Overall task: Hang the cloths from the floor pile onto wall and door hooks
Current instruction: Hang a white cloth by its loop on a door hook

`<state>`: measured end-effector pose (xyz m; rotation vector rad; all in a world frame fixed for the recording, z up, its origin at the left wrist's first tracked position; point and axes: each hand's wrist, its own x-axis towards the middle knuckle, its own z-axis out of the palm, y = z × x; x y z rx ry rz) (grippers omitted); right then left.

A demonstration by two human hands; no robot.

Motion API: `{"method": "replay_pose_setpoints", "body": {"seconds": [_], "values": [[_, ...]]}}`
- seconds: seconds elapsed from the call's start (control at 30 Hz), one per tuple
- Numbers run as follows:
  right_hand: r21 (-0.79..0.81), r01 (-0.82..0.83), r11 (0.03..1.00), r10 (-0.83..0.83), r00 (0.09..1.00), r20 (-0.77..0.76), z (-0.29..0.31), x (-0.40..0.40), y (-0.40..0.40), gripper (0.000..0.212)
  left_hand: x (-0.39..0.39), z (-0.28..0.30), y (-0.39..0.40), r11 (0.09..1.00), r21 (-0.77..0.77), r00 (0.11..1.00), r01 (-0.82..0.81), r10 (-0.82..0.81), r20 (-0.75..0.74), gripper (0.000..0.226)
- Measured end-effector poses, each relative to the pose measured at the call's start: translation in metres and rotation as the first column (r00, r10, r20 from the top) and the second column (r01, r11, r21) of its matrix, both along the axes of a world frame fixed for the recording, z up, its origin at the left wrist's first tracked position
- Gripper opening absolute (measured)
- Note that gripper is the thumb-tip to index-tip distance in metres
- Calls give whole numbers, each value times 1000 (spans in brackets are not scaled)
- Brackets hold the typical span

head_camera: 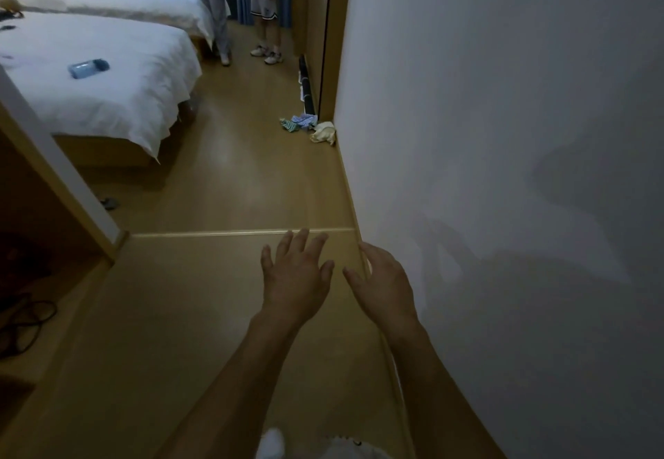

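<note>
Cloths not yet collected; hanging not begun.
Left hand (294, 271) and right hand (382, 284) spread, holding nothing; cloth pile (309, 128) lies far ahead beside wall (503, 99).

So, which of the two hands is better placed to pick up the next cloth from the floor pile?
Slightly the right hand: the cloths lie against the wall base, on its side. Both hands are open, empty and far from the pile; the left hand is nearly as well placed.

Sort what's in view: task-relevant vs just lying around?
Job:
- striped cloths in the floor pile by the wall corner
- yellow cloth beside them
- left hand, open, holding nothing
- right hand, open, holding nothing

Lying about:
- blue bottle on the near bed
- black cables on the floor, left
- two bystanders at the far end
</note>
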<state>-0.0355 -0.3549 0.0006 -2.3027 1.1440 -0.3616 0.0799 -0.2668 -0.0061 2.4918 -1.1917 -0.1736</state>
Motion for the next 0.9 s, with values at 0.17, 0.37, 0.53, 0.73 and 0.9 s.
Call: {"method": "replay_pose_setpoints", "body": {"seconds": [0.17,0.37,0.53,0.73,0.9], "values": [[-13,22,1000,-21,999,36,10,84,-49,57,81,10,-51,1000,-3,1000,17,-17,21,51],[4,44,999,-44,999,27,3,157,-113,57,153,1,-108,1000,20,1000,5,-5,7,51],[15,-3,1000,3,1000,24,-10,216,-177,58,210,-4,-169,998,41,999,-47,47,10,52],[37,-95,995,94,995,30,-6,301,-276,59,284,6,-261,990,74,993,-118,116,27,52],[36,-150,988,148,988,39,5,362,-357,59,340,21,-339,981,53,982,-187,186,34,51]]}}
